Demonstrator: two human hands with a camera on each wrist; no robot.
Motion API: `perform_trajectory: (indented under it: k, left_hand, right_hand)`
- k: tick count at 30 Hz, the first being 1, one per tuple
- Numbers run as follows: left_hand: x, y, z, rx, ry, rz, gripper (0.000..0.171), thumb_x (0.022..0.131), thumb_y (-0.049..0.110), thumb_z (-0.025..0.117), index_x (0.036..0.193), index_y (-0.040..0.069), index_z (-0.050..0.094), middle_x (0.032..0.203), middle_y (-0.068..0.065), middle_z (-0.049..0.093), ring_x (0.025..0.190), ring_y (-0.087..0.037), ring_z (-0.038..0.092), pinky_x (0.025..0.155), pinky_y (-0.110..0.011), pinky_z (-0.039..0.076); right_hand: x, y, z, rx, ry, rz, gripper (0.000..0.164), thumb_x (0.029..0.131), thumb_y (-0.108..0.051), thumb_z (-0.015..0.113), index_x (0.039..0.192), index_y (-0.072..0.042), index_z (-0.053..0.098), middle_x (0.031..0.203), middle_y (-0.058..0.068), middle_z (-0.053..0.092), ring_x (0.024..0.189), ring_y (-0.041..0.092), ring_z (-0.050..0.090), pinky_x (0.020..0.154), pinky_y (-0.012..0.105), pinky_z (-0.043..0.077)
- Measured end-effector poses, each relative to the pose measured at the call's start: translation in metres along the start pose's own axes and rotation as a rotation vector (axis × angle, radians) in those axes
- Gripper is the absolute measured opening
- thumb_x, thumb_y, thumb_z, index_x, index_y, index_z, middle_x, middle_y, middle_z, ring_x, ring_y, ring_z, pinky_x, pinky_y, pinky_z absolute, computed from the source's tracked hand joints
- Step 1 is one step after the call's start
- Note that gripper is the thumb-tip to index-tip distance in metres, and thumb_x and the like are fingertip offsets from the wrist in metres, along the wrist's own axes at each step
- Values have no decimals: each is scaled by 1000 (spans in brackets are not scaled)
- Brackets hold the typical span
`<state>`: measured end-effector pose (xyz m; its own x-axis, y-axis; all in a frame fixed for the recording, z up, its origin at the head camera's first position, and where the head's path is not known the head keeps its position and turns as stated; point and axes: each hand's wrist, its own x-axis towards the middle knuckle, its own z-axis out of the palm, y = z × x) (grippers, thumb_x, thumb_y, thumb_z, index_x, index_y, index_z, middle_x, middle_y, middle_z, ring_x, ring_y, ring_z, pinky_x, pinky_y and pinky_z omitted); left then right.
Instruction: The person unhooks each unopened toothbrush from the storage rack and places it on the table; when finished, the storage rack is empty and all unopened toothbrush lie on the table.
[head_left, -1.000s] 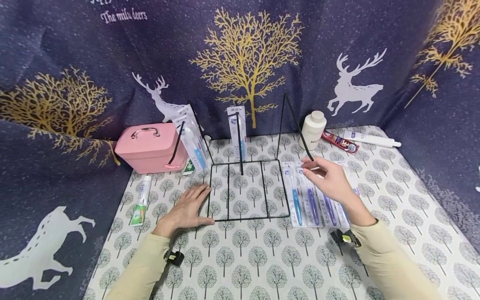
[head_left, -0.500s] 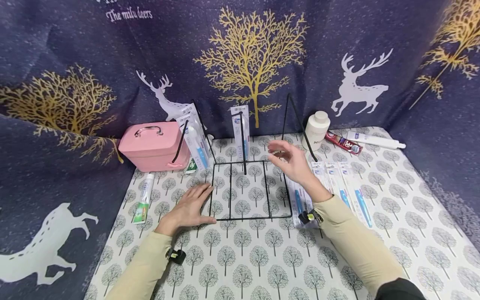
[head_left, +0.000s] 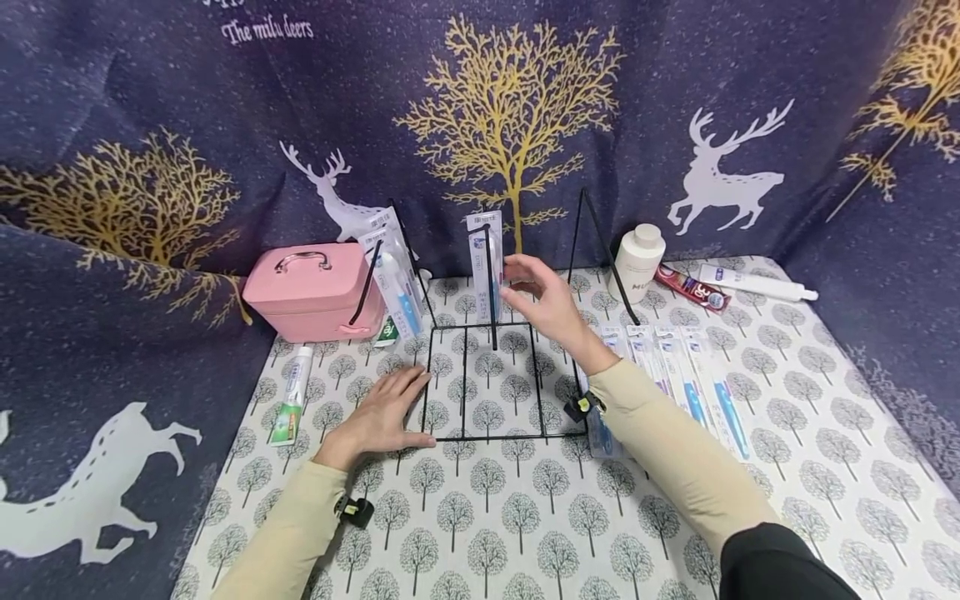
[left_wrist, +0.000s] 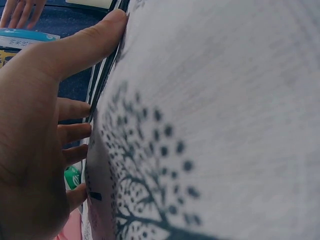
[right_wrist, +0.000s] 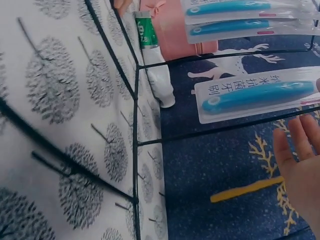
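Observation:
My left hand [head_left: 378, 417] lies on the patterned cloth with fingers spread, its fingertips and thumb right at the left side of a black wire rack [head_left: 537, 383]. In the left wrist view, the thumb and fingers of this left hand [left_wrist: 30, 130] are extended. A packaged toothbrush [head_left: 477, 250] hangs upright on the rack's middle prong. My right hand [head_left: 543, 296] is raised beside its right edge, fingers loosely bent and thumb apart. Seen from the right wrist, the blue-handled toothbrush [right_wrist: 260, 95] sits in its clear pack close to the fingertips. More toothbrush packs [head_left: 401, 300] hang on the left prong.
Several packaged toothbrushes [head_left: 693, 392] lie in a row right of the rack, partly under my right forearm. A pink case [head_left: 315, 292] and a toothpaste tube [head_left: 292, 396] are at left. Behind at right stand a white bottle [head_left: 636, 262], a red tube [head_left: 693, 287] and a white tube [head_left: 757, 283].
My right hand has moved left from the rack's right prong, above the toothbrush row, to the middle toothbrush pack. My left hand stays at the rack's left side.

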<state>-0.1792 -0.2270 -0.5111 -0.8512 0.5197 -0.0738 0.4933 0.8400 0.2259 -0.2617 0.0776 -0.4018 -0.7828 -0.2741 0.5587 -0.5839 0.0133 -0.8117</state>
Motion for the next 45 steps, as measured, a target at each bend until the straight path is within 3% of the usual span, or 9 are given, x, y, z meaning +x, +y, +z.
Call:
perform_trajectory:
  k: [11,20,30,36,45]
  left_hand:
    - [1,1,1,4,5,16,109,65,76,56,147,14,17,153,-8,13,139,-32,15,110,-57,15]
    - [3,0,3,1,13,29,110,65,76,55,147,14,16,153,-9,12,139,-33,14,110,-58,14]
    - [2,-1,3,-8,6,10,110,64,76,56,147,15,17,154,-8,12,138,-34,16,110,-58,14]
    - [2,-1,2,-13,-2,-2,110,64,76,57,147,15,17,154,-7,11,138,-34,17,110,-57,13]
    - [2,0,1,-3,-1,4,109,65,75,57,147,15,17,154,-8,12,138,-33,16,110,-57,14]
  right_hand:
    - [7,10,12,-7,28,83,36,81,6,60,116,11,51,103,28,60,94,29,59,86,43,51]
    - [6,9,16,19,23,62,28,81,7,61,107,12,54,98,30,62,89,34,61,79,45,54]
    - [0,6,13,14,21,14,61,77,11,63,130,5,33,96,28,59,82,28,62,71,46,55]
    - [-3,6,12,11,15,-78,63,77,12,63,128,4,28,96,27,58,74,25,60,62,49,54]
    - [-8,2,11,-11,15,-108,63,75,14,64,129,5,33,92,27,60,72,34,60,58,45,54]
